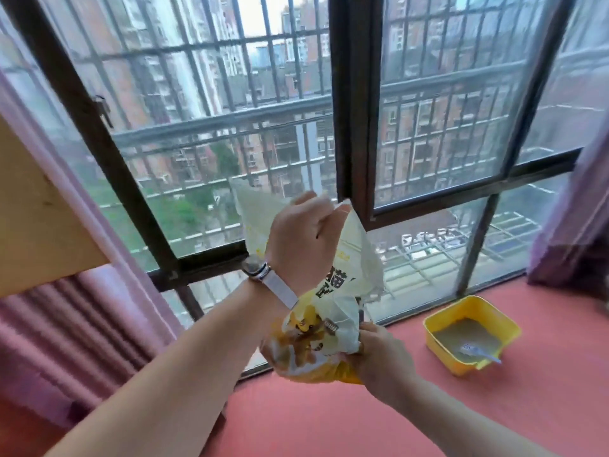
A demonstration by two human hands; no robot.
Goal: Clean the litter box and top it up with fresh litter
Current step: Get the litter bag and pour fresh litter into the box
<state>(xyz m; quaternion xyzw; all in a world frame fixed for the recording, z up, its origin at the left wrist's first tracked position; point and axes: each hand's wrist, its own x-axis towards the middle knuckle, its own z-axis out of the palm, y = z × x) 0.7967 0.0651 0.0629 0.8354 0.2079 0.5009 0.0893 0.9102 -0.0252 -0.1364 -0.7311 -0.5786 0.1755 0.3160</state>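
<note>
Gripping the top of the litter bag (324, 311), the left hand (301, 239) was raised in front of the window (230, 133), its fingers curled round the bag's pale upper edge and pinching it shut from above. A watch (260, 270) with a light strap sat on that wrist. The bag hung down from this grip, white near the top and yellow with a printed picture lower down, and it bulged at the bottom where its load had settled. The right hand (379, 354) was below and to the right of the bag, its fingers wrapped round the yellow bottom corner and holding it from underneath. So the bag was stretched between the two hands, one above and one beneath, held up in the air over the red floor (329, 420). The litter box (474, 311), a yellow tray, lay on the floor to the right of the bag, well apart from both hands and close beside the foot of the window. Grey litter (464, 338) lay in it, and a pale blue scoop (479, 354) rested in the tray with its handle across the near rim. A pink curtain (75, 318) hung to the left of the bag, and a purple curtain (573, 232) hung beyond the litter box on the right.
</note>
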